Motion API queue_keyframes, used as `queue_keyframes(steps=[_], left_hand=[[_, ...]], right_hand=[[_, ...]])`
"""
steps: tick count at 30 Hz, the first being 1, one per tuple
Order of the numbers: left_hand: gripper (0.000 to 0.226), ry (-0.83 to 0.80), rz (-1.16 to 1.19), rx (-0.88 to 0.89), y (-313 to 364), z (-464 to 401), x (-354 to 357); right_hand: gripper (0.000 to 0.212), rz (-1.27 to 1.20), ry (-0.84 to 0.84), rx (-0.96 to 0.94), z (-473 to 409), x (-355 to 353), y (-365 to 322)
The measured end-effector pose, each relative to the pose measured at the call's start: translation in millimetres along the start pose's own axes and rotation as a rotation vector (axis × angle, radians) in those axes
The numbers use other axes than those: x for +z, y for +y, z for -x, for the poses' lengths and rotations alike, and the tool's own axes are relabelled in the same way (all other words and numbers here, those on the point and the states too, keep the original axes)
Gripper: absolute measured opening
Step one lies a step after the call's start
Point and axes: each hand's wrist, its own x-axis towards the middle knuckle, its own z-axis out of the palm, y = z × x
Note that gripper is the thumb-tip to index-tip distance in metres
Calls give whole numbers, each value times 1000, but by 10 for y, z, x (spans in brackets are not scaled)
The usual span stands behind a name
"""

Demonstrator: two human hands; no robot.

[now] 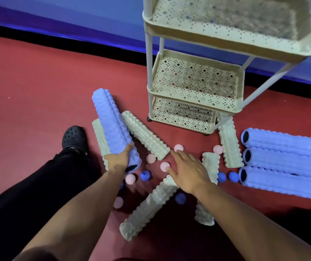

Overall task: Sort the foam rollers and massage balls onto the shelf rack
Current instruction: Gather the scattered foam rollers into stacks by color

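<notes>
We judge the sorting barely begun: all three tiers of the shelf rack (194, 80) that we can see hold nothing, while every roller and ball lies on the red floor (38, 91) in front of it. Our left hand (118, 159) grips the purple foam roller (111, 121) near its lower end, fingers wrapped around it, its far end tilted up toward the rack. Our right hand (187, 171) is spread and relaxed, holding nothing; its fingertips touch or hover just over two pink massage balls (165, 166), we cannot tell which. Grey rollers (145, 136), blue balls (145, 175) and three long purple rollers (286, 161) remain to be shelved.
</notes>
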Motion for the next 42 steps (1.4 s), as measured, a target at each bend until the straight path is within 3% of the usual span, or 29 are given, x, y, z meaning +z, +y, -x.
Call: queue_keyframes(steps=[2,6,12,20,25,31,34,37,42], left_hand=[[112,6,-3,26,69,203,-163],[133,66,-36,92,177,631,-490],[130,78,-44,302,350,1306,-1015],[88,99,117,637,498,2209,-1569],[79,8,256,845,469,2654,-1723],[74,-69,239,1048,497,3200,-1723],[77,-94,174,1127,530,3410,-1677],[77,-118,79,1227,540,3626,-1600],[75,-222,-126,1371,601,3931,-1370]], right_hand=[[67,-4,41,-19,128,-143,-90],[66,-10,137,-61,445,-486,-285],[67,12,294,-100,920,-971,-505],[68,-52,473,-175,1606,-1565,-834],[67,-139,586,-216,1942,-1916,-1058],[79,-376,657,-242,2254,-2212,-1268],[89,-624,657,-278,2361,-2328,-1267],[91,-874,696,-293,2529,-2446,-1149],[99,-1069,845,-203,2764,-2550,-665]])
